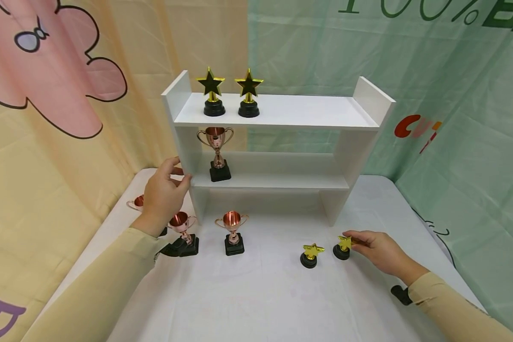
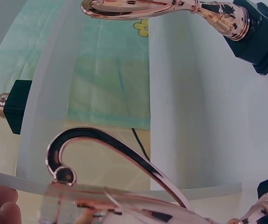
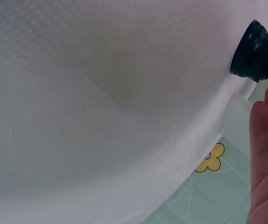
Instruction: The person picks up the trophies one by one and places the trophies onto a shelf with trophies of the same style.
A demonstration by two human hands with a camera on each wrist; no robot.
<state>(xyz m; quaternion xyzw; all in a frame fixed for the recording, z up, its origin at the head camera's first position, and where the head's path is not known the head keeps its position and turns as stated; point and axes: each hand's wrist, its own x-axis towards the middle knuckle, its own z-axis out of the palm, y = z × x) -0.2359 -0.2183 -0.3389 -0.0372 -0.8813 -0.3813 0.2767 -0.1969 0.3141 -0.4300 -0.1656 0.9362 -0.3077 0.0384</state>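
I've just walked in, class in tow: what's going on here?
A person's left hand holds the left edge of a white shelf unit; the right hand pinches a small gold star trophy with a round black base at the white-covered table. Another gold star trophy stands to its left. Two gold-edged star trophies stand on the top shelf, and a shiny rose-gold two-handled cup on the shelf below. Similar cups stand on the table, some partly hidden by the left arm.

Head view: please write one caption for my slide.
Left hand grips the side of a white shelf while the right hand holds a gold star trophy.
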